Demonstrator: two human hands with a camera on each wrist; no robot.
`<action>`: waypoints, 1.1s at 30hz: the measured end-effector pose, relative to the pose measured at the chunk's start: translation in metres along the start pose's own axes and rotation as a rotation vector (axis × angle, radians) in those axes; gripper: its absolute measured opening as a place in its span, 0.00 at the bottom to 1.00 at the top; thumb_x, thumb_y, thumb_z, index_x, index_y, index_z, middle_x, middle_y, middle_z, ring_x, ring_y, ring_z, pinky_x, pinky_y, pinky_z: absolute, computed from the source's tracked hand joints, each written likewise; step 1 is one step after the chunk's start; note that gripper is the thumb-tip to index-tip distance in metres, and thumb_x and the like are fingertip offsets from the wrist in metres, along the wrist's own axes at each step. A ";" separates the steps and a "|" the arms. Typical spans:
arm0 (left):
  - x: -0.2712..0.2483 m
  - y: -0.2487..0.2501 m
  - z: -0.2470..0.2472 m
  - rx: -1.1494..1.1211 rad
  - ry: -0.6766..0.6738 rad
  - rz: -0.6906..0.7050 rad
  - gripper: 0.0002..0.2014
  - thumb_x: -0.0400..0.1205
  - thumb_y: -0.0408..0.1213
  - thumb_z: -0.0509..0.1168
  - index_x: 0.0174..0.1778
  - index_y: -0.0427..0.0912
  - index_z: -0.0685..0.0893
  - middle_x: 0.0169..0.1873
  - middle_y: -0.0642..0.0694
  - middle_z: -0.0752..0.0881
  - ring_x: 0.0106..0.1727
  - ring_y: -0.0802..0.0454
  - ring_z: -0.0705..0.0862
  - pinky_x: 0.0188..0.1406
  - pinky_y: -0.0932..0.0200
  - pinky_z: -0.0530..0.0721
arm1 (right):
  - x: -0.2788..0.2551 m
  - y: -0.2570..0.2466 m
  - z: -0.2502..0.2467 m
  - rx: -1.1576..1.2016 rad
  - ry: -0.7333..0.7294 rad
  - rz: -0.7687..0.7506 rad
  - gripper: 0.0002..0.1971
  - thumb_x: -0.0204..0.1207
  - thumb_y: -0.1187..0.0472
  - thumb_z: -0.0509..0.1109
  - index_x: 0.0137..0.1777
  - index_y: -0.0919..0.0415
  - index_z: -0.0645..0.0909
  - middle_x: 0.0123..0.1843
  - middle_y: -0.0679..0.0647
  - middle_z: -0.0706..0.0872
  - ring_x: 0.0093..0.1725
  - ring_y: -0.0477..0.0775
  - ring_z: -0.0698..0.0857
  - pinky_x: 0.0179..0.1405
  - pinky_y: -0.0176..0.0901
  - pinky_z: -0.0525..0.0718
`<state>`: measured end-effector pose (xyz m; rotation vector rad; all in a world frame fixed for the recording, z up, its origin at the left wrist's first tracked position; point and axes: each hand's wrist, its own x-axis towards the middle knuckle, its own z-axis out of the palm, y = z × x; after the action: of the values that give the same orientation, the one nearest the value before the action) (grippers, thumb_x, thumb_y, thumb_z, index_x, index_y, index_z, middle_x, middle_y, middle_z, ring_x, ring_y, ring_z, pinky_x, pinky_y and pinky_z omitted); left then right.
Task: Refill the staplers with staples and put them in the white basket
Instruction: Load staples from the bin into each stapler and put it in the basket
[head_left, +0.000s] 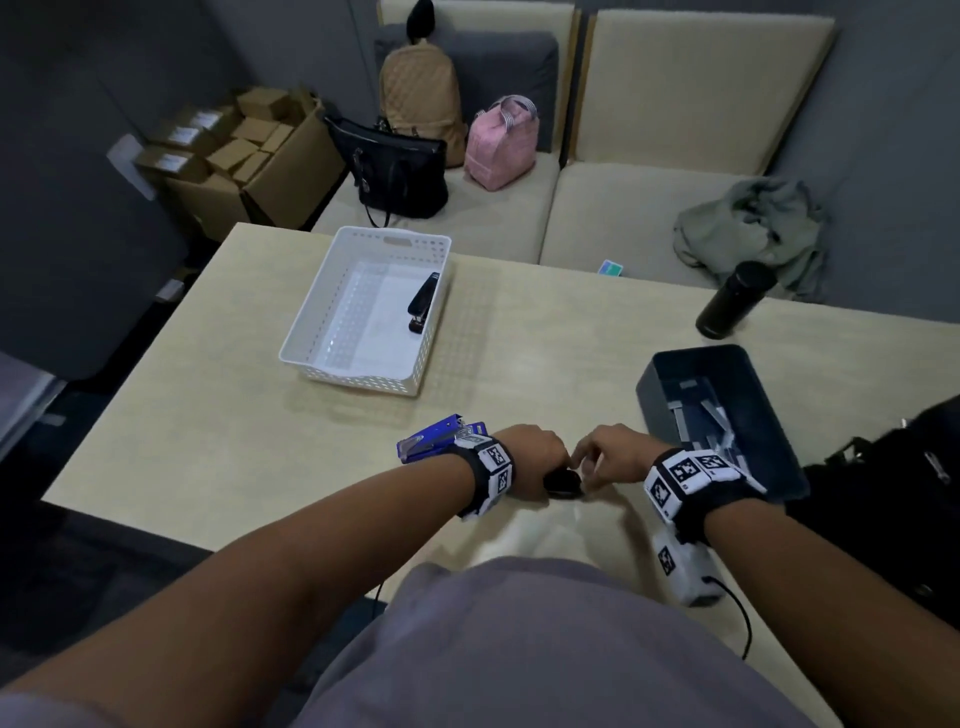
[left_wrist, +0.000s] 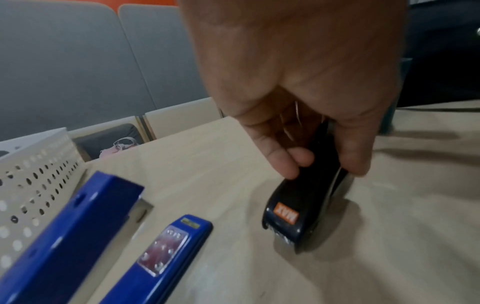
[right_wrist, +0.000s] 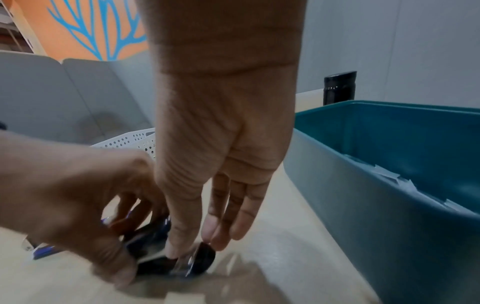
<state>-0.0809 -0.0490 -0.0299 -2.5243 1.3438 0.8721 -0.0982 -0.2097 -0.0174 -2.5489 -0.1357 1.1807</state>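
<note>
On the pale wooden table (head_left: 218, 415) four staplers can be counted. One small black stapler with an orange label (left_wrist: 298, 207) lies near the front edge between the two hands. The left hand (head_left: 535, 452) grips it from above, fingers (left_wrist: 298, 158) curled along one side and the thumb down the other. The right hand (head_left: 618, 452) reaches down to the stapler's rear end, where thumb and forefinger tips (right_wrist: 207, 228) pinch the end of it; the other fingers hang straight and relaxed.

Two blue metal staplers lie side by side just left of the left wrist: a larger blue stapler with its top hinged open (left_wrist: 78, 226) and a slimmer closed blue stapler (left_wrist: 168, 253) on its right. Neither hand touches them.

The fourth, a dark stapler (head_left: 423, 301), already lies inside the one white perforated plastic basket (head_left: 332, 312), against its right wall. The basket stands at the far middle of the table, well apart from the hands.

On the right stands one dark teal plastic bin (head_left: 660, 379) holding several strips of staples (head_left: 696, 410); their exact number cannot be told. Far right on the table is one black cylindrical bottle (head_left: 735, 299), upright.

Beyond the table, the beige bench (head_left: 649, 218) carries three bags: one tan backpack (head_left: 421, 93), one black handbag (head_left: 395, 166), one pink bag (head_left: 501, 140); and one grey-green garment (head_left: 753, 228) lies crumpled at the right.
</note>
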 end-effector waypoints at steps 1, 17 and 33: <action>0.000 0.000 -0.005 -0.006 0.027 0.010 0.15 0.74 0.46 0.72 0.53 0.44 0.89 0.46 0.42 0.90 0.45 0.38 0.89 0.40 0.54 0.81 | -0.002 -0.001 0.003 -0.022 0.025 -0.012 0.06 0.67 0.60 0.78 0.42 0.50 0.86 0.40 0.51 0.84 0.44 0.53 0.81 0.41 0.41 0.77; -0.021 -0.057 -0.021 -0.167 0.189 -0.152 0.16 0.72 0.53 0.74 0.38 0.46 0.78 0.35 0.45 0.85 0.36 0.43 0.82 0.32 0.55 0.76 | 0.004 0.020 0.027 -0.024 0.153 0.066 0.18 0.67 0.59 0.77 0.59 0.52 0.84 0.47 0.50 0.85 0.48 0.54 0.87 0.48 0.47 0.88; 0.037 -0.003 0.016 -0.325 0.007 -0.240 0.23 0.84 0.56 0.58 0.57 0.40 0.86 0.55 0.37 0.87 0.57 0.38 0.85 0.54 0.48 0.83 | -0.002 0.033 0.004 0.129 0.309 0.008 0.16 0.75 0.66 0.62 0.56 0.58 0.89 0.59 0.58 0.88 0.58 0.58 0.86 0.61 0.46 0.83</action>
<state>-0.0696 -0.0669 -0.0643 -2.8528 0.9346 1.1047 -0.1040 -0.2397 -0.0293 -2.5795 0.0225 0.7579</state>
